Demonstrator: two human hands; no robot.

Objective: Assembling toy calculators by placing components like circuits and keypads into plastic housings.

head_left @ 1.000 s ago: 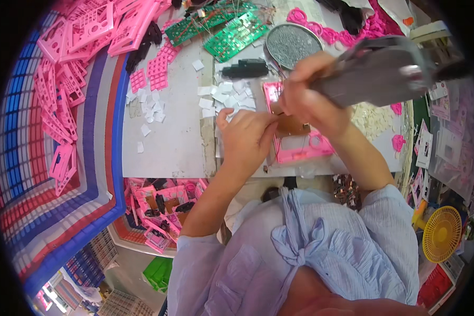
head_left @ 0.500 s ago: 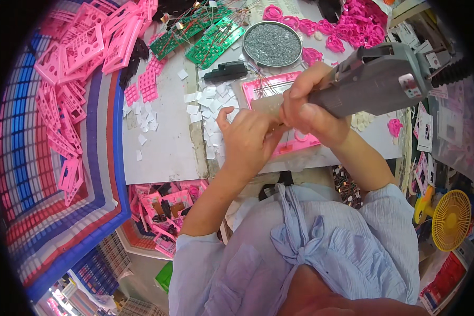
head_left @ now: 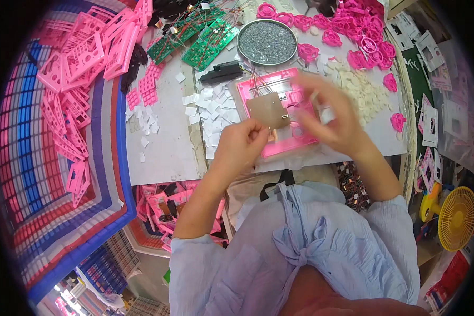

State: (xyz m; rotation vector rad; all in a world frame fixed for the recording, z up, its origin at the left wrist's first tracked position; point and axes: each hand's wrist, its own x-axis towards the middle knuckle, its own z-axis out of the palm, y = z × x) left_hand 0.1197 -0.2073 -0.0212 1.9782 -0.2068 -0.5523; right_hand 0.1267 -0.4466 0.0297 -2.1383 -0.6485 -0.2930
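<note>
A pink plastic casing (head_left: 295,146) lies on the worktable in front of me, with a brown circuit board (head_left: 267,109) inside it and thin wires at its upper edge. My left hand (head_left: 240,145) is closed at the board's lower left corner, thumb and forefinger pressed together. Whatever is between those fingertips is hidden. Over the casing's right side is my right hand (head_left: 334,113), blurred by motion, its thumb and fingers apart and no tool in it. A small metal piece (head_left: 272,135) shows beside the left fingertips.
A round tin of small screws (head_left: 267,42) stands behind the casing. Left of it lie white paper squares (head_left: 216,113), a black part (head_left: 221,72) and green circuit boards (head_left: 210,45). Cream pieces (head_left: 361,89) and pink rings (head_left: 361,26) lie right. Pink casings fill a striped basket (head_left: 102,137).
The grey power screwdriver has left my right hand and is out of view. That hand has opened over the casing, uncovering the brown board. My left hand has drawn slightly down, fingers curled in.
</note>
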